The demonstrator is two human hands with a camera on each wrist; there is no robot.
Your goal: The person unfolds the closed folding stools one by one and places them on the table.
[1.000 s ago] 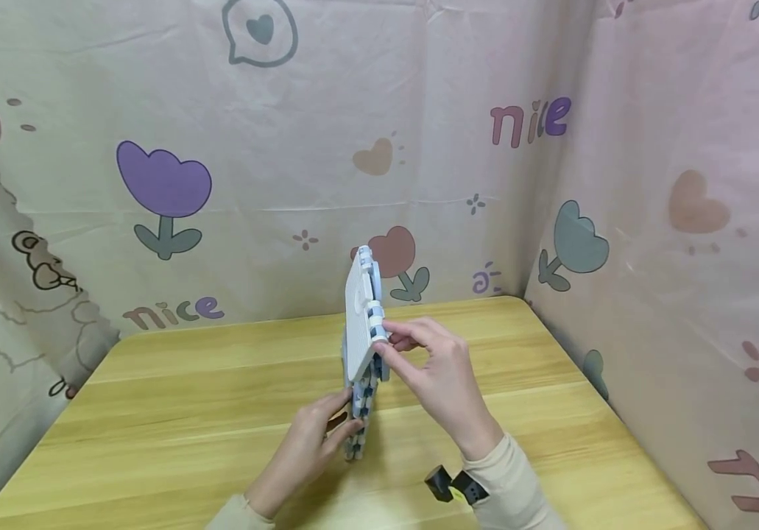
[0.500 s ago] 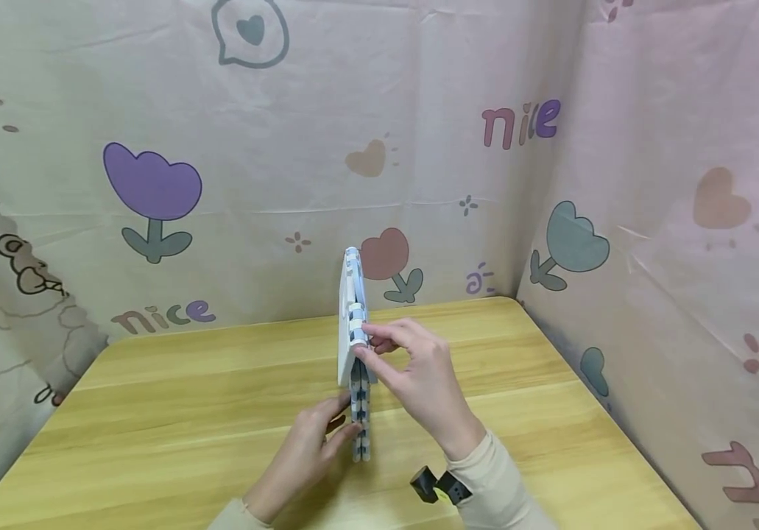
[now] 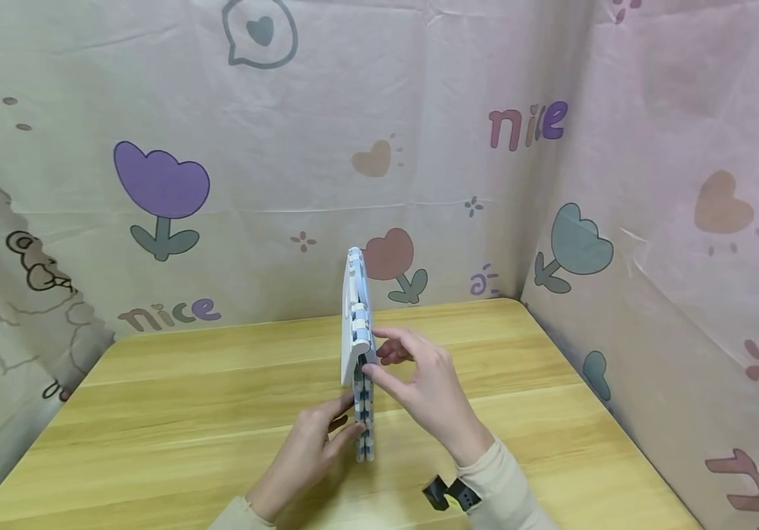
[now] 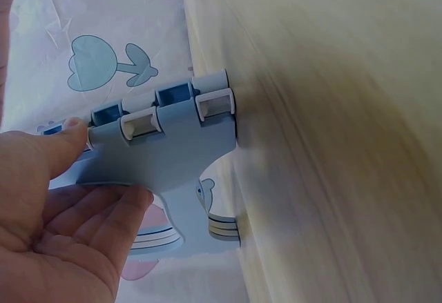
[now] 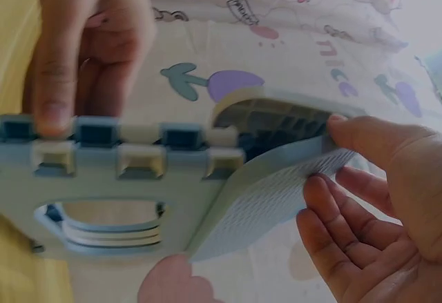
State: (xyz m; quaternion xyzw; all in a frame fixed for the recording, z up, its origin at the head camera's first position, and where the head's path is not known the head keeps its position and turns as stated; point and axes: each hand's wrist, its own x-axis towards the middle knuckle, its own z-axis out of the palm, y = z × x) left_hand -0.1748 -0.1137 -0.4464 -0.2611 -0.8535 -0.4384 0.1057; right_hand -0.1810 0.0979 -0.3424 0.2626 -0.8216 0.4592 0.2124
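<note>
Low in the centre of the head view, the left hand [image 3: 313,450] held the bottom part of a folded blue plastic stool [image 3: 361,353], with the thumb on its hinged edge and the straight fingers flat on the side. The stool stood upright on its edge on the wooden table [image 3: 174,412], in the middle of the frame. Just above and to the right, the right hand [image 3: 419,386] pinched the textured upper panel [image 5: 276,199] between thumb and fingers. Behind the table, in the upper part of the frame, a cloth backdrop [image 3: 220,147] with tulips and hearts was hanging.
</note>
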